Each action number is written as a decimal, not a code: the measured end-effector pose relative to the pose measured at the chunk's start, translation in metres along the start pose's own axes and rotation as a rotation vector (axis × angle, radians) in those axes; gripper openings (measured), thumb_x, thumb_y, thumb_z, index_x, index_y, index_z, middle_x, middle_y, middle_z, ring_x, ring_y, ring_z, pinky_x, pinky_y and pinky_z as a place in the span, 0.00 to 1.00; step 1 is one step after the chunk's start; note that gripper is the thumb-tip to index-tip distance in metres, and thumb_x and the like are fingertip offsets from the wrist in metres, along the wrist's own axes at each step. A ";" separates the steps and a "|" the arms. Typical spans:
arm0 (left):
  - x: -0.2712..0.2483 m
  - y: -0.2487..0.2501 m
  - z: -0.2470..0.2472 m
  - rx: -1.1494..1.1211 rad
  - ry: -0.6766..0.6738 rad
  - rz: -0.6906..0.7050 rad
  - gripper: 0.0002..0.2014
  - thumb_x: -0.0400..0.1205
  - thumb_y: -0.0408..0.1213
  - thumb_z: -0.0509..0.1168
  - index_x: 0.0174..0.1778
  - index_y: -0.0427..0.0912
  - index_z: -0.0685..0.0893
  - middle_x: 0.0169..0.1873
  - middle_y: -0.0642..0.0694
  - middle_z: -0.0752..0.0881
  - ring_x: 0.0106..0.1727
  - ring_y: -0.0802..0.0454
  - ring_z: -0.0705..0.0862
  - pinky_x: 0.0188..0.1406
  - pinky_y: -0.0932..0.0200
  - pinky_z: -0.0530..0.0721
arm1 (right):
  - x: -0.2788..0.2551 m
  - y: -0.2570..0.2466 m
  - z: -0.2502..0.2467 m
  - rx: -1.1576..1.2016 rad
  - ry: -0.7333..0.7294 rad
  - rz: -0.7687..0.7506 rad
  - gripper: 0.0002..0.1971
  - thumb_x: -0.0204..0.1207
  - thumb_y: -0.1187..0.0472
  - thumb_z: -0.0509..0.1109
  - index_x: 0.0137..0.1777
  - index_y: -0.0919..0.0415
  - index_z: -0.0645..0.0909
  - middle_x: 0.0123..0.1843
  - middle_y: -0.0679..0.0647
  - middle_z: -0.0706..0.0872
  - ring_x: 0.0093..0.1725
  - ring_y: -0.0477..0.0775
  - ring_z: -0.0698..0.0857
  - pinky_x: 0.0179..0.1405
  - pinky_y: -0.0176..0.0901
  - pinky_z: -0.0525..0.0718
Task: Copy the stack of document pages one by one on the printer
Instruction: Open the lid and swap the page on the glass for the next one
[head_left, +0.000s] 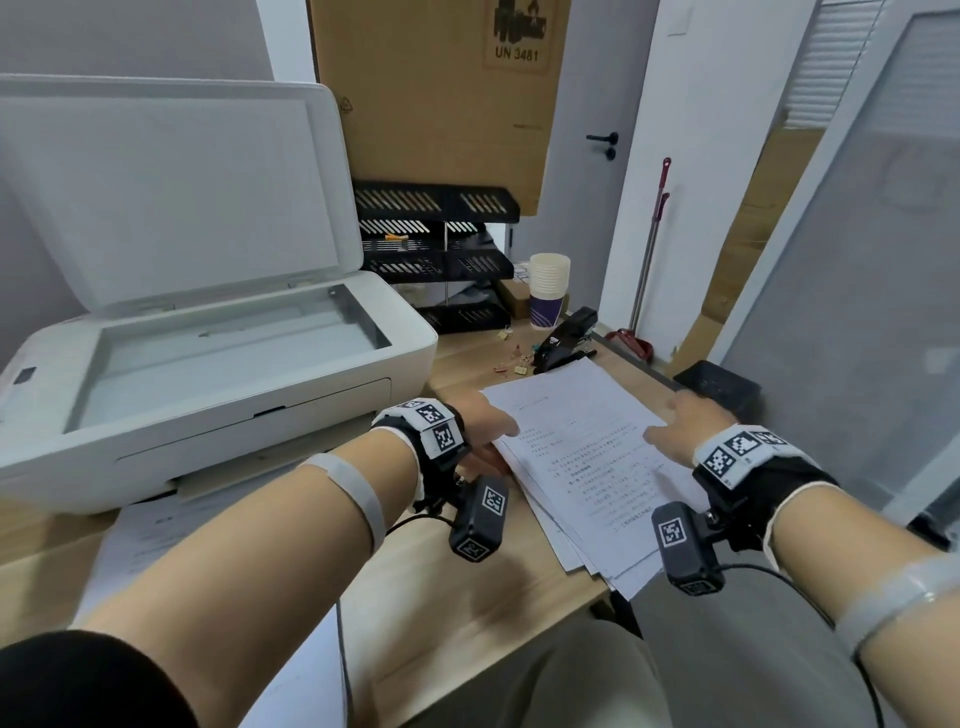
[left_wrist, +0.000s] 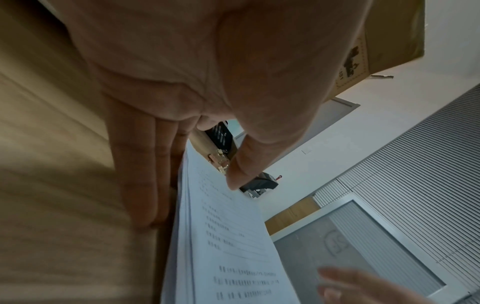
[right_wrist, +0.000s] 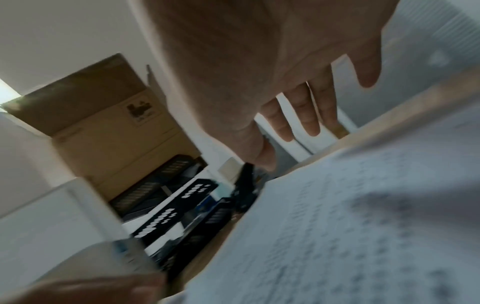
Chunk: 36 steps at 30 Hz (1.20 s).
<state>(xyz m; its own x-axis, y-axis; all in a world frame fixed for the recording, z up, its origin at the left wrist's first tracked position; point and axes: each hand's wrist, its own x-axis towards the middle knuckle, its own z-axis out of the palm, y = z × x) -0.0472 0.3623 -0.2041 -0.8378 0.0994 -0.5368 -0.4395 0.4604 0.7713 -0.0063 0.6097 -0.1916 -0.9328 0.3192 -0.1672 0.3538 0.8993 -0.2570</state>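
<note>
The stack of printed document pages (head_left: 587, 467) lies fanned on the wooden desk (head_left: 467, 597), right of the white printer (head_left: 208, 415). The printer's lid (head_left: 171, 192) stands raised and nothing lies on the scanner glass (head_left: 234, 353). My left hand (head_left: 488, 426) is at the stack's left edge. In the left wrist view, that left hand (left_wrist: 189, 205) has its straight fingers (left_wrist: 145, 185) along the edge of the stack (left_wrist: 228, 236) and its thumb tip on the top page. My right hand (head_left: 680, 421) hovers with fingers spread over the stack's right side. In the blurred right wrist view, the right hand (right_wrist: 288, 148) holds nothing.
A black tiered paper tray (head_left: 436, 249), stacked paper cups (head_left: 548, 291), a black stapler (head_left: 566, 338) and loose binder clips (head_left: 514, 358) sit behind the stack. A tall cardboard box (head_left: 436, 93) leans at the back. Printed sheets (head_left: 145, 530) lie before the printer.
</note>
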 end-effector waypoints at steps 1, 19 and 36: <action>-0.004 -0.002 -0.005 0.014 -0.006 0.002 0.20 0.84 0.35 0.67 0.70 0.34 0.71 0.55 0.33 0.85 0.48 0.36 0.91 0.46 0.41 0.92 | -0.005 -0.015 0.000 0.034 0.021 -0.080 0.27 0.80 0.52 0.68 0.78 0.57 0.71 0.73 0.59 0.79 0.67 0.63 0.81 0.64 0.49 0.80; -0.132 -0.158 -0.191 0.637 0.418 -0.180 0.19 0.82 0.52 0.66 0.64 0.46 0.87 0.61 0.47 0.87 0.58 0.48 0.84 0.60 0.57 0.78 | -0.118 -0.242 0.124 0.246 -0.674 -0.530 0.20 0.74 0.46 0.77 0.37 0.63 0.77 0.32 0.62 0.89 0.29 0.59 0.86 0.37 0.50 0.87; -0.160 -0.166 -0.191 0.477 0.397 -0.070 0.21 0.82 0.48 0.69 0.71 0.51 0.81 0.63 0.52 0.85 0.59 0.55 0.84 0.56 0.59 0.83 | -0.107 -0.245 0.114 -0.099 -0.417 -0.841 0.11 0.78 0.58 0.70 0.34 0.54 0.77 0.30 0.49 0.91 0.28 0.45 0.90 0.38 0.44 0.89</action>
<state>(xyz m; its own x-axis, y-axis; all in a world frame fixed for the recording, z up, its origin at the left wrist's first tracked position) 0.0980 0.1020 -0.1806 -0.9091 -0.2382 -0.3417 -0.3812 0.8062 0.4525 0.0144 0.3213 -0.2198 -0.7727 -0.5615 -0.2960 -0.4497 0.8134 -0.3691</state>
